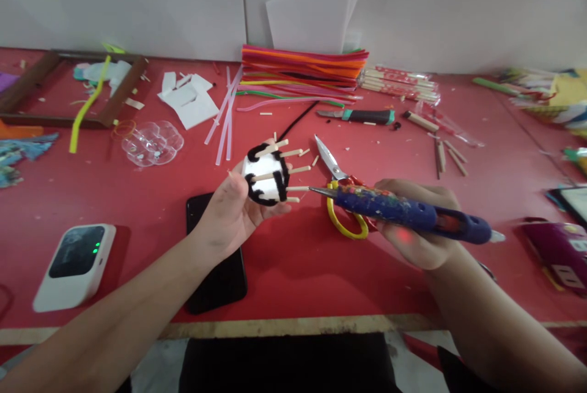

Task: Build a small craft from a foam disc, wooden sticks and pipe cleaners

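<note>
My left hand is closed around a small white cup-like piece, with thin wooden sticks round its side and black fuzzy pipe cleaner woven between them. The stick ends point to the right, and a loose black tail of pipe cleaner runs off behind it. In my right hand is a blue hot glue gun, its body smeared with dried glue and a red light glowing by it. Its metal nozzle meets the tip of one stick. Where the fingers wrap the piece, its lower side is hidden.
Yellow-and-red-handled scissors lie beneath the glue gun. A black phone and a white device sit near the left arm. Behind are a utility knife, a pipe cleaner bundle, clear glue sticks and a brown frame.
</note>
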A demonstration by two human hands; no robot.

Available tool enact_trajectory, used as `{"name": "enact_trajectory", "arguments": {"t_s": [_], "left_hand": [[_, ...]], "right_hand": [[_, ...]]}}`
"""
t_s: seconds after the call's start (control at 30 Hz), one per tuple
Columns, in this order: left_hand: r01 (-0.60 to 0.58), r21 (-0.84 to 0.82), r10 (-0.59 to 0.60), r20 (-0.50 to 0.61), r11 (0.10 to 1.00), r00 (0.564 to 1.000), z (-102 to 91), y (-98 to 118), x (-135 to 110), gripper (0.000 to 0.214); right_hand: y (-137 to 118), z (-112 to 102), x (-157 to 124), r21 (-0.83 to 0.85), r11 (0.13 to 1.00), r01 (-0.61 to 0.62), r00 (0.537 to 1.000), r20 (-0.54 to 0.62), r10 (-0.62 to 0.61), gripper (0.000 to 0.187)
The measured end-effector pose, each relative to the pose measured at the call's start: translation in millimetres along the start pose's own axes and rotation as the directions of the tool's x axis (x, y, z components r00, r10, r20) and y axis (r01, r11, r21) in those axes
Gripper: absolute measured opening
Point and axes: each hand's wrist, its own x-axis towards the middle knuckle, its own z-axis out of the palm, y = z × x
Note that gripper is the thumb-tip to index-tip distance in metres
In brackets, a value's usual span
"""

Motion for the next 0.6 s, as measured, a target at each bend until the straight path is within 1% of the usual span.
{"name": "enact_trajectory", "arguments": {"t_s": [0.07,0.2,0.37,0.5,0.6], "left_hand": [[-0.005,0.025,0.005,-0.005,1.000,1.000,-0.3,0.4,-0.4,0.065],[-0.010,0.043,0.009,0.002,0.999,1.000,-1.0,0.7,-0.4,0.068],[-0.010,0.062,0.011,-0.017,0.998,1.000,-0.9,0.2,-0.2,0.060],[0.002,0.028,-0.002,0.012,1.000,1.000,-0.5,0.7,-0.5,0.064],[0.004,0.044,-0.004,-0.008,0.999,1.000,0.2,1.2,-0.9,0.060]], "right_hand": [[-0.2,-0.2,0.3,0.000,1.000,0.006,1.000,-0.001,-0.006,0.002],[-1.0,-0.5,0.4,0.012,1.000,-0.004,1.000,0.004,0.004,0.003],[-0.4,-0.2,0.0,-0.011,1.000,-0.014,1.000,-0.003,0.014,0.002],[0.1,0.4,0.1,-0.019,1.000,-0.019,1.000,-0.004,0.019,0.003],[0.3,0.5,-0.2,-0.021,1.000,-0.018,1.000,-0.007,0.018,0.003]]}}
